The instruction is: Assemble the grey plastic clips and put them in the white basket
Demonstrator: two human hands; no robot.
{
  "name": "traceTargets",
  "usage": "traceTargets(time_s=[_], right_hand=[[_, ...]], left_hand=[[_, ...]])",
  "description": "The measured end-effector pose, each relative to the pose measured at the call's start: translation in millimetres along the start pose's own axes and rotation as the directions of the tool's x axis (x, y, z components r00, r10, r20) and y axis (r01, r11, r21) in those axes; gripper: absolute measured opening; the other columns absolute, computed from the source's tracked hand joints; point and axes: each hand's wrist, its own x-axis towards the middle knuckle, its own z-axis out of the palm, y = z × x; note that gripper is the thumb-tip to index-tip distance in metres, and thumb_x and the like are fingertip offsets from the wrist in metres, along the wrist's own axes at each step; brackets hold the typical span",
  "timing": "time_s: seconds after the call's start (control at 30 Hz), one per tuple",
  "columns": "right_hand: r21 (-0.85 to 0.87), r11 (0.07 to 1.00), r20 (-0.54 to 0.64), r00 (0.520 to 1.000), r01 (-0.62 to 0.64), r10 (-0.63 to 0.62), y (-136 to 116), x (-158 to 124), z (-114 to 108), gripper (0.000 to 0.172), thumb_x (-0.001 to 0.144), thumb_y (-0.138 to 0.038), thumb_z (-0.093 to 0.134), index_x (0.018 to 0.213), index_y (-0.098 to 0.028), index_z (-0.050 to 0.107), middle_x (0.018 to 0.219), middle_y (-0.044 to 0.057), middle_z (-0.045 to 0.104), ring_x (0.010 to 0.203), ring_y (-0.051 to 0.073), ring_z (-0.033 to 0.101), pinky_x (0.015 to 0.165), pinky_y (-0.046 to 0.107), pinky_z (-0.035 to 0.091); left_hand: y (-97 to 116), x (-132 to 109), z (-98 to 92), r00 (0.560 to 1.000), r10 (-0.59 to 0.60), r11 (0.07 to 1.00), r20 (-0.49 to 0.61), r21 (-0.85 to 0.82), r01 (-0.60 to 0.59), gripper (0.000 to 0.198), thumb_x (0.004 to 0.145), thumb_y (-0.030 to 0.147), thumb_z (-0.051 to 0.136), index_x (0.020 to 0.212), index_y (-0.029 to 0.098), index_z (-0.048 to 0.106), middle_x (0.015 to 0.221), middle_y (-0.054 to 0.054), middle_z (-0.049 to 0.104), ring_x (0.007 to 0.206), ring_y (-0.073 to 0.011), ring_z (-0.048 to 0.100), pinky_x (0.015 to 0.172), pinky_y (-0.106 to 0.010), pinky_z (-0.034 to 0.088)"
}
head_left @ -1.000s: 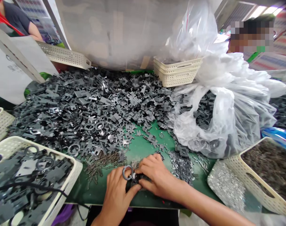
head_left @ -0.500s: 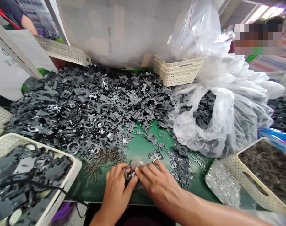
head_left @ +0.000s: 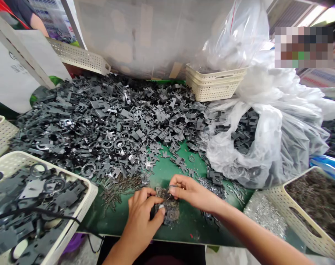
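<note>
My left hand (head_left: pixel 143 213) is at the front of the green table (head_left: pixel 159 173). Its thumb and fingers close around a dark grey plastic part (head_left: pixel 168 217) with a whitish round piece, which rests on a small speckled block (head_left: pixel 175 213). Just right of it and slightly farther away, my right hand (head_left: pixel 188 191) is pinched, thumb against forefinger. Whatever sits between those fingertips is too small to make out. A heap of thin brown metal pieces (head_left: pixel 114 187), like small springs or pins, lies left of my hands. Small grey parts (head_left: pixel 215 180) lie to the right.
A large pile of dark plastic parts (head_left: pixel 134 114) covers the back. A cream basket (head_left: pixel 90 191) of parts stands at left; another (head_left: pixel 296 217) with brown metal bits at right. Nearby are a clear plastic bag (head_left: pixel 283 147) and a bag of shiny bits (head_left: pixel 265 213).
My right hand has moved away from the left and now pinches above the block. The dark ring held upright between my hands no longer shows that way; the part now sits lower on the block.
</note>
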Motion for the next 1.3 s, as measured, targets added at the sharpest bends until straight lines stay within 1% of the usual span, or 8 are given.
traceTargets(time_s=[0.07,0.17,0.3,0.47,0.6,0.87,1.13,1.3], right_hand=[[-0.24,0.971,0.007,1.0,0.015,-0.014,-4,-3,-9,0.022,0.086,-0.04,0.06,0.097,-0.021,0.061,0.076,-0.001,0.056,0.078,0.017,0.049,0.074,0.029,0.037],[-0.496,0.865,0.085,0.996,0.076,-0.039,-11,-4,-13,0.027,0.081,-0.03,0.068,0.108,-0.029,0.063,0.073,-0.002,0.056,0.087,0.02,0.047,0.083,0.035,0.031],[-0.602,0.765,0.216,0.969,0.228,-0.119,-15,0,-10,0.006,0.085,-0.025,0.065,0.09,-0.026,0.069,0.065,-0.001,0.058,0.087,0.021,0.046,0.08,0.036,0.026],[-0.648,0.689,0.293,0.941,0.326,-0.169,-18,3,-12,0.012,0.092,-0.025,0.056,0.087,-0.022,0.066,0.071,0.002,0.062,0.085,0.021,0.044,0.076,0.036,0.024],[-0.658,0.642,0.332,0.917,0.394,-0.221,-19,3,-13,0.014,0.095,-0.025,0.049,0.09,-0.02,0.061,0.085,0.003,0.061,0.088,0.02,0.043,0.077,0.036,0.025],[-0.518,0.77,0.359,0.912,0.371,-0.198,-8,12,-11,0.013,0.097,-0.028,0.047,0.094,-0.021,0.059,0.09,0.002,0.056,0.094,0.019,0.041,0.082,0.035,0.027],[-0.522,0.738,0.421,0.882,0.428,-0.213,-13,16,-16,0.01,0.095,-0.023,0.051,0.088,-0.021,0.059,0.088,0.0,0.057,0.092,0.018,0.042,0.079,0.033,0.027],[-0.494,0.754,0.429,0.876,0.433,-0.222,-10,16,-16,0.009,0.095,-0.021,0.052,0.09,-0.02,0.059,0.089,0.0,0.059,0.092,0.017,0.043,0.081,0.034,0.027]], left_hand=[[-1,0,-0.2,1.0,0.006,1.0,0.012,-0.003,-0.006,0.017,0.083,0.027,0.056,0.095,0.029,0.068,0.104,-0.004,0.059,0.103,-0.0251,0.054,0.086,-0.044,0.044],[-2,0,-0.6,0.999,0.011,1.0,0.033,-0.006,-0.01,0.019,0.084,0.029,0.055,0.098,0.031,0.067,0.106,-0.004,0.058,0.104,-0.026,0.053,0.086,-0.046,0.043],[-2,0,-1.2,0.999,0.024,1.0,0.029,0.007,-0.024,0.019,0.084,0.029,0.055,0.097,0.03,0.068,0.106,-0.004,0.058,0.104,-0.0257,0.053,0.086,-0.046,0.043],[-3,1,-3.0,0.998,0.029,1.0,0.058,-0.002,-0.029,0.019,0.085,0.032,0.054,0.099,0.03,0.067,0.107,-0.005,0.057,0.104,-0.0262,0.053,0.087,-0.047,0.043],[-5,1,-1.1,0.998,0.028,1.0,0.061,-0.009,-0.027,0.019,0.085,0.031,0.053,0.099,0.029,0.065,0.107,-0.004,0.056,0.105,-0.0259,0.052,0.088,-0.047,0.042],[-4,3,-0.9,0.993,-0.038,0.998,0.107,-0.038,0.043,0.012,0.082,0.027,0.057,0.093,0.026,0.062,0.106,-0.003,0.056,0.105,-0.0252,0.051,0.089,-0.046,0.039],[-8,9,-12.4,0.976,0.01,0.997,0.217,-0.083,0.009,0.014,0.082,0.032,0.06,0.094,0.03,0.066,0.106,-0.002,0.055,0.105,-0.0247,0.05,0.088,-0.042,0.041],[-10,9,-14.0,0.977,0.022,0.996,0.213,-0.086,-0.004,0.014,0.082,0.032,0.06,0.093,0.03,0.067,0.106,-0.002,0.055,0.105,-0.0242,0.051,0.088,-0.041,0.042]])
